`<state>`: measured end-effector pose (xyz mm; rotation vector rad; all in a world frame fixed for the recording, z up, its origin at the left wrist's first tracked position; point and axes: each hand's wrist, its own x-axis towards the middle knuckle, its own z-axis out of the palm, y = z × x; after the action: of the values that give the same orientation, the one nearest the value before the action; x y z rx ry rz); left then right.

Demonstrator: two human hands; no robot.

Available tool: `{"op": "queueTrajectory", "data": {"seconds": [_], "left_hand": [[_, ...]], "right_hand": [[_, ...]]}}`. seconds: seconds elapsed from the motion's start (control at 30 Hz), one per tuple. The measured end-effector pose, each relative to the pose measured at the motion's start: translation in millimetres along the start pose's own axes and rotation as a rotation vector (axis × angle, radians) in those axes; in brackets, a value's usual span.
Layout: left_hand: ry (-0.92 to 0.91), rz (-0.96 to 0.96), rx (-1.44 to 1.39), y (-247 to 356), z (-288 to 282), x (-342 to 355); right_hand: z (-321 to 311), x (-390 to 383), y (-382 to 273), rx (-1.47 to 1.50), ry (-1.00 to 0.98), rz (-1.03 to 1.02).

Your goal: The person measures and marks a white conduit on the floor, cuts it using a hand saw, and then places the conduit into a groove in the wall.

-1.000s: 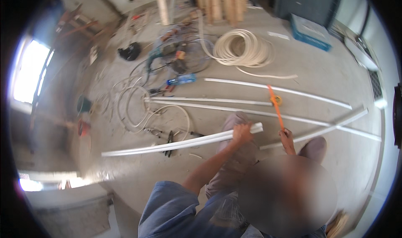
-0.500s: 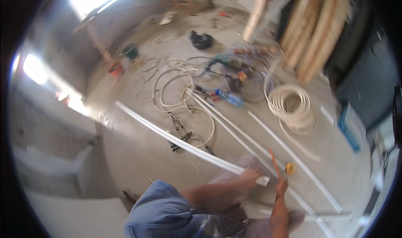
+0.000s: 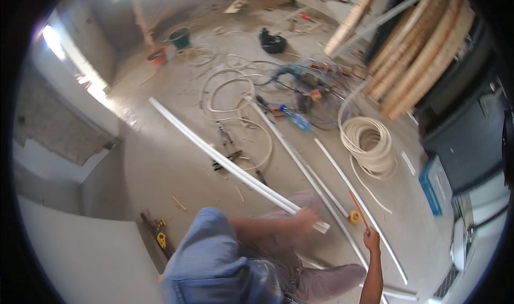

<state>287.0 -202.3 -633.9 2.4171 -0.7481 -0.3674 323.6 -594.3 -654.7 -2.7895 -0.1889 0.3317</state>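
My left hand (image 3: 304, 220), slightly blurred, is closed around the near end of a long white plastic trunking strip (image 3: 230, 167). The strip looks doubled lengthwise and slants up to the far left, above the floor. My right hand (image 3: 370, 238) grips a thin orange stick (image 3: 360, 207), pencil-like and pointing up and away; its exact kind is unclear. Beneath that hand lies a single white strip (image 3: 342, 170) on the floor. Between my hands, a yellow tape measure (image 3: 354, 217) rests beside other white strips (image 3: 292, 151).
A coil of cream pipe (image 3: 369, 146) lies at right, near a blue box (image 3: 435, 186). Loose hose loops (image 3: 235, 92), a blue plastic bottle (image 3: 295, 118), and a teal power tool (image 3: 292, 74) are ahead. Two buckets (image 3: 179, 38) stand far left; wooden rolls (image 3: 423, 52) lean far right.
The view has shifted. My right hand, with the orange stick, has moved right, away from my left hand and the tape measure. My left hand still holds the trunking strip.
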Motion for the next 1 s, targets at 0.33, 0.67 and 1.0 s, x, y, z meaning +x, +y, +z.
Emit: {"op": "queueTrajectory", "data": {"seconds": [0.33, 0.67, 1.0], "left_hand": [[0.029, 0.068, -0.059, 38.4, -21.4, -38.2], [-0.125, -0.001, 0.147, 72.7, -42.6, -72.0], [-0.056, 0.019, 0.143, 92.6, -59.9, -69.0]], "right_hand": [[160.6, -4.9, 5.4, 0.184, 0.173, 0.240], [192.7, -5.5, -1.0, 0.120, 0.249, 0.460], [58.6, -30.8, -10.8, 0.191, 0.147, 0.124]]}}
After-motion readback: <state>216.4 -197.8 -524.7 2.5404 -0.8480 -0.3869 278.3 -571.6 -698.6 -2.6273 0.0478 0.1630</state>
